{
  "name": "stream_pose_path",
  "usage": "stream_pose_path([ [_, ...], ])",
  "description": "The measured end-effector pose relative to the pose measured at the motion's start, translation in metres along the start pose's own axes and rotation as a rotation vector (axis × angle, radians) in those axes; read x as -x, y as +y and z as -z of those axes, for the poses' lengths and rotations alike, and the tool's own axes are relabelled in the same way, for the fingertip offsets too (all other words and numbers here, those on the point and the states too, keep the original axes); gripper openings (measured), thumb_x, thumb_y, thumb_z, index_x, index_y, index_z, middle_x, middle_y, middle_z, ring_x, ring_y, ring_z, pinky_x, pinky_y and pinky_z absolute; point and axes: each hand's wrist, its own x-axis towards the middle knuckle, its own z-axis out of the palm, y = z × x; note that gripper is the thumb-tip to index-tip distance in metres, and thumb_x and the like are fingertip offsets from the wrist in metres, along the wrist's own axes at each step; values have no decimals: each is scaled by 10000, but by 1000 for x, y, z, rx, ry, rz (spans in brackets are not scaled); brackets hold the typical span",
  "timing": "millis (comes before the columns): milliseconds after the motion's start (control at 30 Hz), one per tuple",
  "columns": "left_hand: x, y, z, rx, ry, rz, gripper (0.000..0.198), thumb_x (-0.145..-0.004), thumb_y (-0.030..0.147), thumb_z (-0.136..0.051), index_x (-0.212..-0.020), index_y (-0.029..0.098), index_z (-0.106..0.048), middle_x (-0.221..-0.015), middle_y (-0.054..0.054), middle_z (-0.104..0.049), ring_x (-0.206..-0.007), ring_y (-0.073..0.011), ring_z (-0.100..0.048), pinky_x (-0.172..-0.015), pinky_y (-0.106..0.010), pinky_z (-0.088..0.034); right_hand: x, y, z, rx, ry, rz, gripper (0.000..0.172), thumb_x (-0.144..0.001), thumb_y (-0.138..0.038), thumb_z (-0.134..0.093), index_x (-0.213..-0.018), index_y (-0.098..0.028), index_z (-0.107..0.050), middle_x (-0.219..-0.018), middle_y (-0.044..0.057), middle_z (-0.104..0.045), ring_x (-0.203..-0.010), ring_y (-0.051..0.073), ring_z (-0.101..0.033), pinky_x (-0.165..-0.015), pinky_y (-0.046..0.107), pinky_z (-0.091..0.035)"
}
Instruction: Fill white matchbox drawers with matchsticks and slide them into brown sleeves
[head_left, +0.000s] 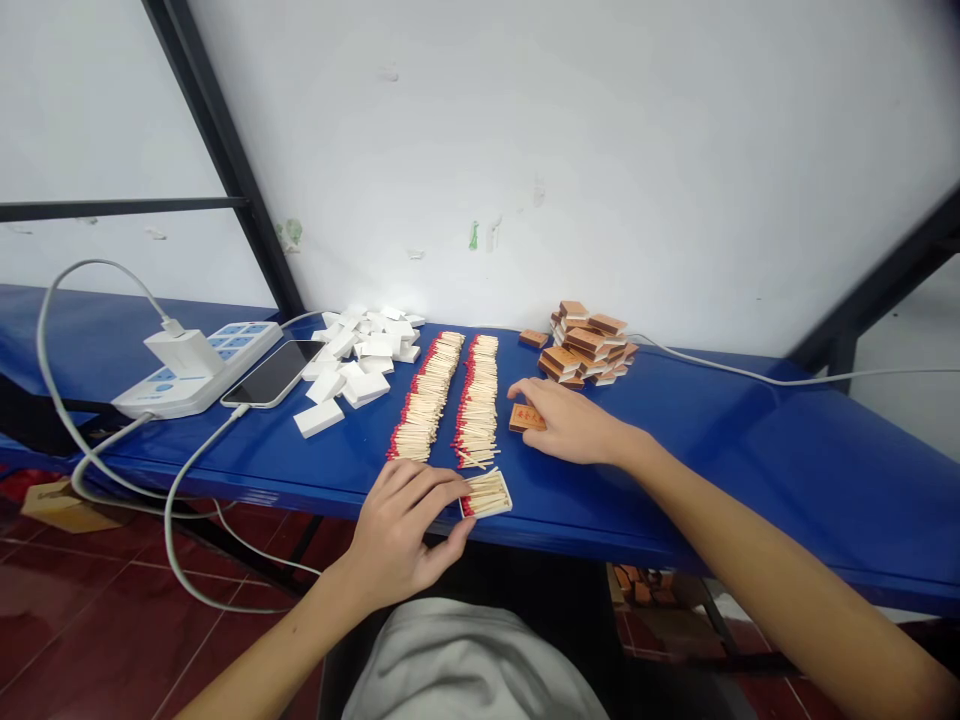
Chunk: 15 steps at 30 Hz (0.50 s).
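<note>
At the front edge of the table, my left hand (405, 525) holds the left end of a small white matchbox tray (499, 506) between thumb and fingers. Red-headed matches lie side by side in it, heads to the left. Farther right, my right hand (574, 420) has its thumb and fingers about a brown printed matchbox cover (526, 418) lying on the table. Part of that cover is hidden by the hand. Two long rows of loose matches, a left row (427, 395) and a right row (478, 395), lie beyond the tray.
White matchbox trays (367, 350) are heaped at the back left. Brown matchboxes (589, 345) are piled at the back right, with a single matchbox (533, 338) beside them. A phone (274, 372), a power strip (199, 375) and looping white cables occupy the left of the blue table (735, 450).
</note>
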Motion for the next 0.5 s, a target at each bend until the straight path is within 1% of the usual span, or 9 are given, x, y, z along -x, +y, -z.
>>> stream_pose_path([
  [133, -1, 0, 1, -13, -6, 2, 182, -914, 208, -632, -1094, 190, -656, -1013, -57, -747, -871, -196, -622, -809, -357, -456, 3, -3, 5, -89, -21, 125, 344, -751, -170, -573, -1090, -188, -517, -1098, 93, -581, -1017, 255, -541, -900, 370, -443],
  [233, -1, 0, 1, -24, -2, -2, 202, -914, 211, -630, -1114, 189, -652, -1015, -61, -747, -876, -199, -627, -810, -357, -463, 6, -4, 10, -131, -79, 224, 405, -712, -145, -604, -1107, -196, -532, -1097, 79, -566, -1020, 248, -524, -918, 370, -441],
  [367, -1, 0, 1, -34, -18, -6, 204, -923, 216, -627, -1123, 189, -660, -1016, -64, -732, -877, -207, -612, -813, -359, -463, 10, -2, 18, -250, -231, 274, 491, -706, -135, -636, -1187, -207, -572, -1139, 60, -588, -1022, 226, -538, -936, 357, -452],
  [500, 0, 0, 3, -69, -81, 3, 258, -945, 213, -586, -1191, 177, -654, -1038, -85, -692, -896, -219, -586, -814, -365, -468, 10, 0, 27, -381, -433, 300, 468, -729, -163, -682, -1194, -195, -638, -1117, 36, -638, -964, 193, -575, -881, 301, -473],
])
